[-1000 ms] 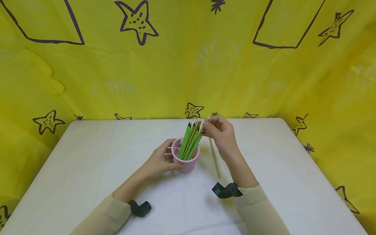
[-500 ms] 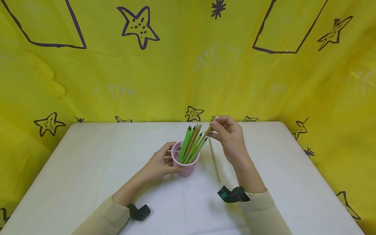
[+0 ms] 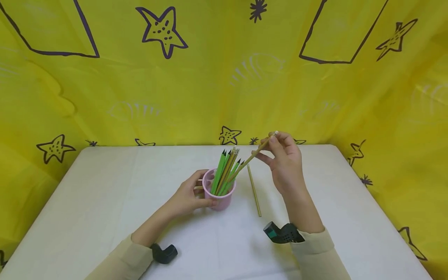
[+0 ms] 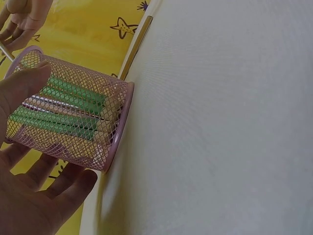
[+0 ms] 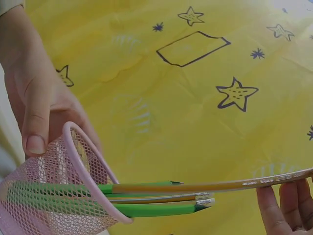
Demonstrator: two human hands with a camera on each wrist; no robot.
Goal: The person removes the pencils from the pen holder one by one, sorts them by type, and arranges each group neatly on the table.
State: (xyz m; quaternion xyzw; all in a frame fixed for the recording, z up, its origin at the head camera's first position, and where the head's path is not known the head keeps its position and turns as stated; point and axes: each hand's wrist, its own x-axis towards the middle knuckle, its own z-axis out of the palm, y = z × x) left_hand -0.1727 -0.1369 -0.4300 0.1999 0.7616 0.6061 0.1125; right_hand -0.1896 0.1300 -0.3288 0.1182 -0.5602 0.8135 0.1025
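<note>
My left hand (image 3: pixel 189 196) grips a pink mesh pencil cup (image 3: pixel 220 203), thumb on its near side and fingers around the other. The cup stands on the table, tilted little if at all. Green pencils (image 3: pixel 217 171) with dark points up and gold pencils with white erasers up lean inside it. Between thumb and fingers, my right hand (image 3: pixel 285 165) pinches a gold pencil (image 3: pixel 254 153) near its eraser end. That pencil slants down to the cup's mouth; in the right wrist view its lower end (image 5: pixel 120 188) lies at the rim.
Another gold pencil (image 3: pixel 254 190) lies on the white table (image 3: pixel 122 186) just right of the cup. Behind the table hangs a yellow cloth (image 3: pixel 196 105) with drawn stars. Dark wrist cameras (image 3: pixel 283 232) sit at both cuffs.
My right hand has moved right and slightly up, drawing the gold pencil mostly out of the cup at a lower slant. The left hand and cup have stayed in place.
</note>
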